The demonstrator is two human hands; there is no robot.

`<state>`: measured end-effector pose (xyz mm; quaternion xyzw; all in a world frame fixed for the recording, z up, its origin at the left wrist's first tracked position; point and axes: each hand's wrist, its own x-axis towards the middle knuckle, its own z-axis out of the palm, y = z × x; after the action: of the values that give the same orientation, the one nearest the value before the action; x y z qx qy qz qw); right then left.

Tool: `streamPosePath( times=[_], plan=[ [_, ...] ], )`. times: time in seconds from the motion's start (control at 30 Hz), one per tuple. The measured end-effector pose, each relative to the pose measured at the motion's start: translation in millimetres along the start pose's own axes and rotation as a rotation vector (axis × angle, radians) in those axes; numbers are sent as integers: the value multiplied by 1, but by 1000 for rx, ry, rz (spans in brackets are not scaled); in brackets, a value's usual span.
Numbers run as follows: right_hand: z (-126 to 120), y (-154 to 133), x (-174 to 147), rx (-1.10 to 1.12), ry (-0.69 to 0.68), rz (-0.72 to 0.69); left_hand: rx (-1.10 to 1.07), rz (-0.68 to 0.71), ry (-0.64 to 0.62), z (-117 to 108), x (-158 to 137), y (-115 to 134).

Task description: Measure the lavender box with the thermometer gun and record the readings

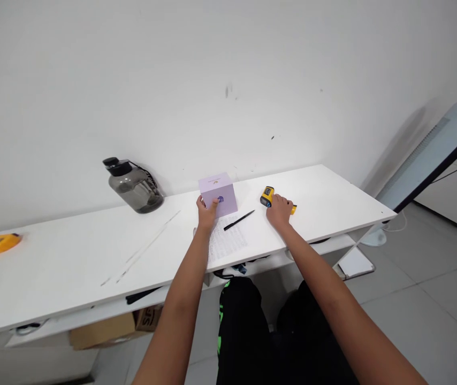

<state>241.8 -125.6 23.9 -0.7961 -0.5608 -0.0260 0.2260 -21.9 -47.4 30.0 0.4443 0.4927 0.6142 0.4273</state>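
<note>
A light purple box (pixel 226 199) stands on the white table close to the wall. My left hand (pixel 206 213) grips its left side, thumb on the front face and fingers around the edge. To the right, my right hand (pixel 280 210) is wrapped over a yellow and black handheld measuring tool (pixel 267 195) with a small display. The tool's middle is hidden under my fingers, and a yellow end pokes out on the far side. Between my hands a black pen (pixel 238 220) lies slanted, partly over a printed sheet of paper (pixel 228 243).
A dark see-through water bottle (pixel 135 187) stands left of the box by the wall. An orange-yellow tool (pixel 0 244) lies at the table's far left. Below are a shelf and a cardboard box (pixel 104 330). A large leaning panel (pixel 433 144) is at right.
</note>
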Motion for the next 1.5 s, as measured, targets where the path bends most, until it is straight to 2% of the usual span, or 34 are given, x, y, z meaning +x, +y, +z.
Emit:
streamPosePath(
  times=[0.4, 0.77, 1.1, 1.5],
  plan=[
    [-2, 0, -1, 24, 18, -17, 37, -2, -14, -3, 1, 0],
    [-2, 2, 0, 214, 20, 27, 43, 2, -39, -4, 1, -1],
    [1, 4, 2, 203, 59, 20, 23, -14, -52, -3, -4, 3],
    [-2, 3, 0, 127, 34, 13, -1, 5, -61, 0, -4, 1]
  ],
)
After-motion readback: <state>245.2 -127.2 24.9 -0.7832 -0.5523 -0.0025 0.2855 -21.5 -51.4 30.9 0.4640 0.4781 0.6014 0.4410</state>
